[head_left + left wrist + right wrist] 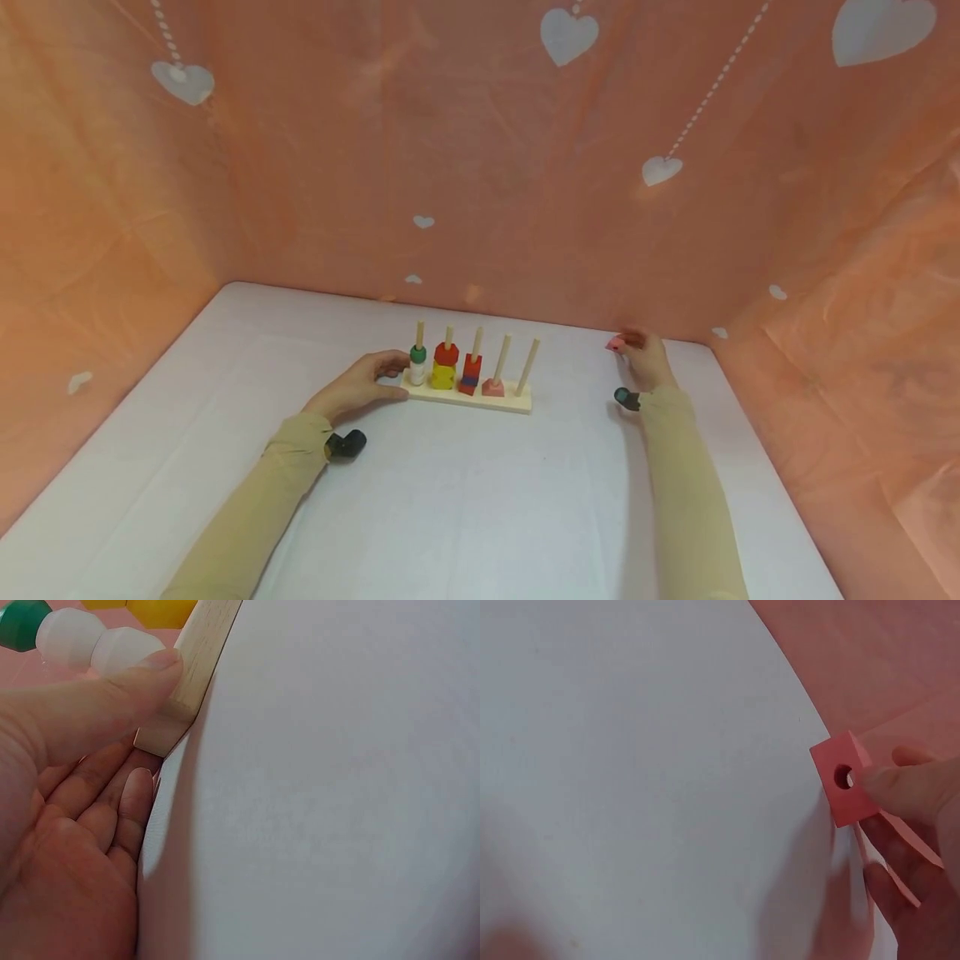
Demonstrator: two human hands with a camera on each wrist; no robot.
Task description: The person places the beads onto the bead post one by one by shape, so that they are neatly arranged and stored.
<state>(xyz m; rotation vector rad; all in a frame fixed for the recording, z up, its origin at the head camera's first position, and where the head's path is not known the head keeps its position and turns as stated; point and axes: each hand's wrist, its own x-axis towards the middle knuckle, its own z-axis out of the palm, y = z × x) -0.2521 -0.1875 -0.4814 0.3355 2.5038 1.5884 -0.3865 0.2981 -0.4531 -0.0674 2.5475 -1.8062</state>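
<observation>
A wooden peg board (472, 401) stands left of the table's middle in the head view. My left hand (358, 388) grips its left end, thumb along the near side and fingers round behind. White and green beads (417, 355) sit on the leftmost peg, yellow and red ones (446, 367) beside them. Red and blue blocks (470, 375) fill the third peg; a pink block (492, 387) lies at the foot of the fourth. The rightmost peg (528, 367) is bare. Far to the right, my right hand (649, 363) pinches another pink block (844, 802) with a round hole.
A white cloth covers the table (487, 492). Orange fabric (465, 167) with pale hearts rises behind and at both sides, close beyond the right hand. Dark wrist cameras (347, 444) stick out from the beige sleeves.
</observation>
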